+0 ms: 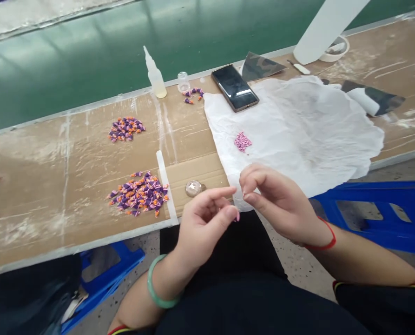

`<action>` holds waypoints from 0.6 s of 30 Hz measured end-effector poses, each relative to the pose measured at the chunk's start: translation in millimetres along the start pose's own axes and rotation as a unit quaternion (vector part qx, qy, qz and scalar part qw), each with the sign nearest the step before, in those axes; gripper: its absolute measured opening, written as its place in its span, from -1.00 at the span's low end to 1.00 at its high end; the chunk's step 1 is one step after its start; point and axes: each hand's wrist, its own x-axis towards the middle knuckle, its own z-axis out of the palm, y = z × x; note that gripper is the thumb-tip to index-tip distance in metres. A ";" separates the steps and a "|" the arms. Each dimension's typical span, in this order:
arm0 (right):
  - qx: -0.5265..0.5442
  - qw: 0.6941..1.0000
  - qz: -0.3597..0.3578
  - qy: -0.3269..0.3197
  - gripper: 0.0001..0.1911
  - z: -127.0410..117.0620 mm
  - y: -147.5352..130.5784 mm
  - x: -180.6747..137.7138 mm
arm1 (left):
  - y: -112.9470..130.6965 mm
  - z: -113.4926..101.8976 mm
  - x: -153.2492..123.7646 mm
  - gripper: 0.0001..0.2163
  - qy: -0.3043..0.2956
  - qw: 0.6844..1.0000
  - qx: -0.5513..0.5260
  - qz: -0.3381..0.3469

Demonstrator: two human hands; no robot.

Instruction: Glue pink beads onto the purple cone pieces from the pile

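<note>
Pink speck (237, 217): it sat at the thumb tip of the left hand (207, 223), off the near edge of the table (36, 223) and above the lap. I could not tell whether it was a bead or a painted nail.
Left grip: loosely curled, with forefinger and thumb a little apart and nothing firmly clamped. If the speck was a bead, it looked likely to roll off and drop to the floor.
Right grip: the right hand (280, 204) had its fingertips pressed together, just beside the left. Whatever they pinched was too small to see, and a slack pinch over the lap would have lost it.
Pink beads (242, 141): a small heap lay on the white paper (298, 125), toward the paper's left side. The sheet was crumpled and overhung the near edge, so a brush from the right wrist could have tugged it and scattered the heap.
Round glass piece (193, 188): it lay close to the near edge, just beyond the left fingers, where it seemed easy to knock off.
Purple-and-orange pieces (139, 193): a loose pile lay near the near edge, left of the glass piece. A sweep of the left forearm might have pushed some over.
Squeeze bottle (154, 74): it stood upright at the far edge, well apart from the hands, with a phone (235, 87) to its right. A spill there would have reached the phone.
</note>
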 end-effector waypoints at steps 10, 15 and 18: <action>-0.118 0.982 -0.120 0.084 -0.80 21.4 5.0 -12.1 | -11.8 -1.3 -11.2 -0.68 -0.052 0.980 -0.146 -0.122; -0.139 0.976 -0.151 0.069 -0.80 17.8 4.4 -9.4 | -10.9 -4.3 -12.7 -0.69 -0.051 0.961 -0.201 -0.183; -0.158 0.972 -0.172 0.028 -0.78 12.4 3.1 -7.3 | -9.1 -8.0 -15.1 -0.75 -0.059 0.957 -0.212 -0.191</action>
